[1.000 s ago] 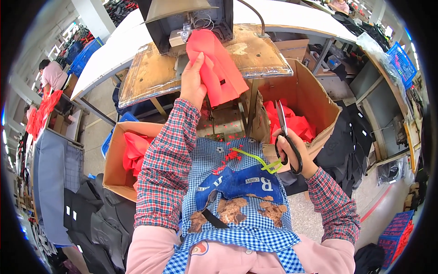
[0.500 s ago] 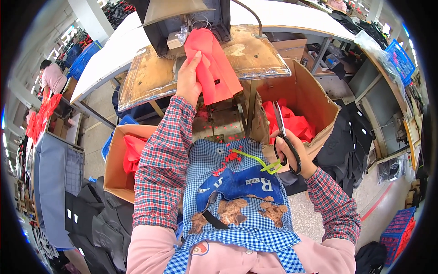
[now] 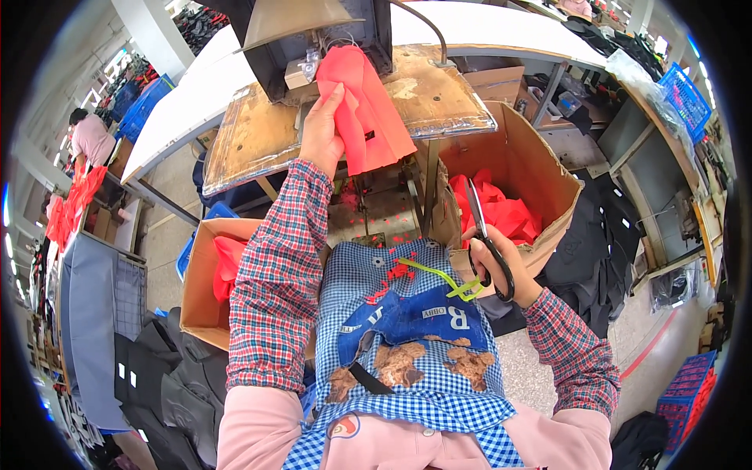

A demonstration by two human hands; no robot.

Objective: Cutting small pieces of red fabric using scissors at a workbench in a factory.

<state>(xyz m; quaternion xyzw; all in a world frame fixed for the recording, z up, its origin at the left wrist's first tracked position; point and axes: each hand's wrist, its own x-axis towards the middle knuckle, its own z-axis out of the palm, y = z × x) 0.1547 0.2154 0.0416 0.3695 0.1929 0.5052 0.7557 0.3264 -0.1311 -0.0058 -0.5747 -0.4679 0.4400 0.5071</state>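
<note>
A folded piece of red fabric with a small black mark is pinched in my left hand. Its far end lies under the head of the machine, and its near end hangs past the edge of the worn wooden worktop. My right hand grips black-handled scissors, their blades pointing up and away from me, apart from the fabric. Small red scraps and a yellow-green strap lie on the blue checked apron over my lap.
At the right stands a cardboard box with red fabric pieces inside; a smaller cardboard box is at the left. Dark pieces are piled low on the left, more on the right. A person is at the far left.
The view has shifted slightly. My left hand still holds the red fabric at the machine, and my right hand keeps the scissors in nearly the same place.
</note>
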